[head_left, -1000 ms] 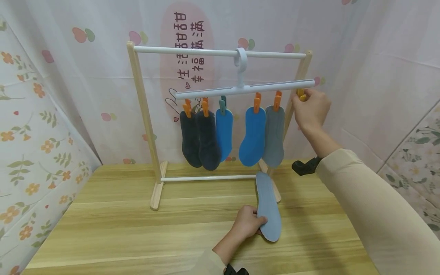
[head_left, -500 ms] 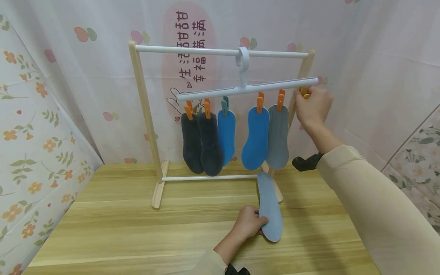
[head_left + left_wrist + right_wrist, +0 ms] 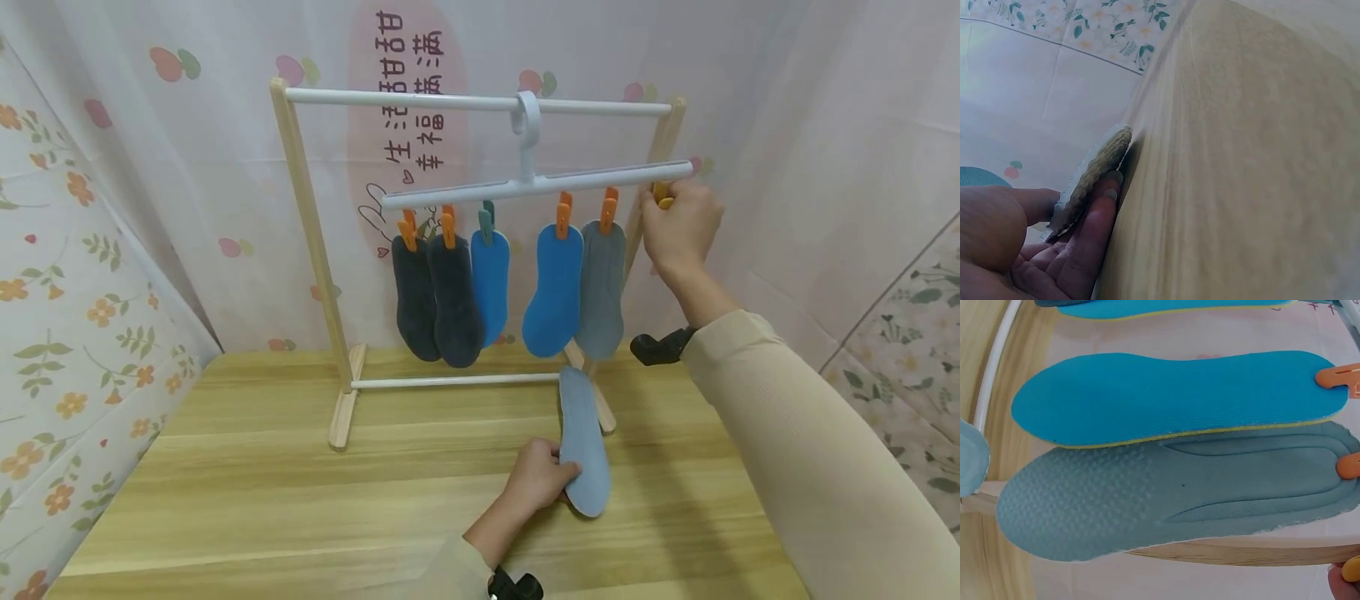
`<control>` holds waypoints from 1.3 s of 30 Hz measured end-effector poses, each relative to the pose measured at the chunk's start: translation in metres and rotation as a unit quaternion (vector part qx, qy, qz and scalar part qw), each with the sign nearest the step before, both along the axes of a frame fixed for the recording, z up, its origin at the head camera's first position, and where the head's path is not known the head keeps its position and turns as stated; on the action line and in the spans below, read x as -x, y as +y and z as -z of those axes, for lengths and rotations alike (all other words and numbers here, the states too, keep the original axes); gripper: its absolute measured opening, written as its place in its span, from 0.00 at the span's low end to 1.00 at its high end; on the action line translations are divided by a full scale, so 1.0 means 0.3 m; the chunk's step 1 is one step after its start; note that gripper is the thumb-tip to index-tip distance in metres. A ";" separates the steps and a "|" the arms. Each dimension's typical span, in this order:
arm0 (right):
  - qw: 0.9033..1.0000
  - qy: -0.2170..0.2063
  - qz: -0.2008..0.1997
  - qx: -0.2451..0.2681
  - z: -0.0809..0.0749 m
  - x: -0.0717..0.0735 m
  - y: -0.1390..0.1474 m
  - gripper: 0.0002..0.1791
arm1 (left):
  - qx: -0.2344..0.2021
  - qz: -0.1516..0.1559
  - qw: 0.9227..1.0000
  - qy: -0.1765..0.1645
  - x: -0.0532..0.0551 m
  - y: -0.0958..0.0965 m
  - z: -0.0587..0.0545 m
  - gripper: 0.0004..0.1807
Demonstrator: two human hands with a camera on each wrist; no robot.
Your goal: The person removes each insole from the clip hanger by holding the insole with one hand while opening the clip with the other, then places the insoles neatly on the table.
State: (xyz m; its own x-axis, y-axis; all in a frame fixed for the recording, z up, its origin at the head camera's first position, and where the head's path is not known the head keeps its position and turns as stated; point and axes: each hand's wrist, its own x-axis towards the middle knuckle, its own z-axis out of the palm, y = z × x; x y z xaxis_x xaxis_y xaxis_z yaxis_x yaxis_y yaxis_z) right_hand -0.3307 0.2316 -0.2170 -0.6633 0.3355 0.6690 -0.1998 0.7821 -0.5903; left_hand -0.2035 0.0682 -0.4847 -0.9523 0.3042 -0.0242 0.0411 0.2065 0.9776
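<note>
My right hand [image 3: 682, 223] pinches a yellow clothespin [image 3: 663, 195] just under the right end of a white hanger [image 3: 592, 179]. Whether the clothespin bites on the hanger bar is hard to tell. My left hand [image 3: 536, 477] holds a light grey insole [image 3: 587, 467] low over the table, thumb on top; the left wrist view shows the insole's edge [image 3: 1100, 172] between thumb and fingers. From the hanger dangle two dark insoles [image 3: 456, 308], two blue insoles [image 3: 555, 292] and a grey insole [image 3: 1166, 494] with a dimpled end, clipped by orange clothespins [image 3: 608, 212] and one green clothespin [image 3: 487, 225].
The hanger hooks over the top white rod [image 3: 412, 100] of a wooden rack [image 3: 306, 225], tilted up to the right. The rack's lower rod [image 3: 450, 382] runs behind the held insole. Printed curtains [image 3: 97, 275] enclose the wooden table [image 3: 300, 508].
The head view has shifted slightly, and the hanger with its insoles has rocked a little. Both hands keep their holds on the clothespin and the light grey insole.
</note>
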 end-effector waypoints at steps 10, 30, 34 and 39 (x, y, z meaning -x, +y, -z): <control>1.000 0.001 -0.002 0.001 0.000 0.012 0.004 0.23 | 0.006 0.000 1.000 -0.002 0.007 0.004 -0.001 0.08; 1.000 -0.010 0.006 -0.006 -0.017 0.009 -0.007 0.22 | 0.023 0.003 1.000 -0.007 0.016 0.006 -0.022 0.07; 1.000 -0.014 0.003 -0.003 -0.011 0.012 -0.008 0.22 | 0.033 0.005 0.999 -0.015 0.019 -0.003 -0.032 0.10; 1.000 -0.007 0.008 -0.003 -0.003 0.017 0.000 0.21 | 0.053 0.001 0.998 -0.024 0.030 -0.024 -0.046 0.13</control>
